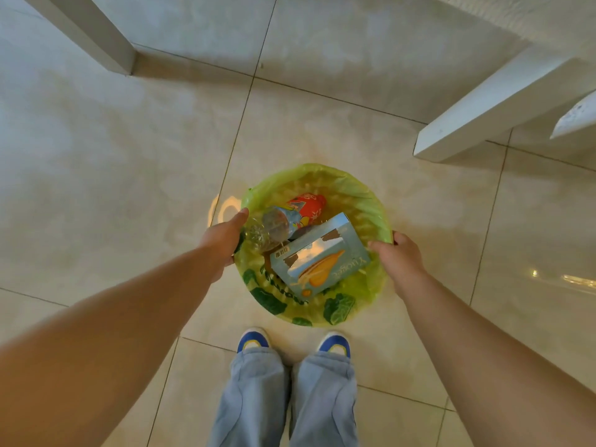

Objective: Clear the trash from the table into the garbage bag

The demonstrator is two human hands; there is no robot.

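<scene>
Beige glossy floor tiles (96,162) spread out below me, crossed by thin dark grout lines, and on them, straight ahead of my feet, stands the green garbage bag (361,195), its mouth stretched wide into a round opening. Inside it lies a blue carton (319,258) printed with an orange shape, tilted with one corner up, resting on a clear plastic bottle (271,227) with a blue label that lies on its side toward the left. Behind those sits a red wrapper (308,204), partly hidden by the bottle. Green leaf prints show through the near wall of the bag.

My left hand (222,240) is closed over the left edge of the bag, thumb pointing forward along the rim, the fingers curled under where I cannot see them. My right hand (398,253) pinches the right edge, fingers folded around the plastic.

Below the bag my two blue shoes (253,340) with yellow trim and pale blue trousers (258,398) point toward it. White table legs (477,114) stand on the floor at the far left and far right, well apart from the bag.
</scene>
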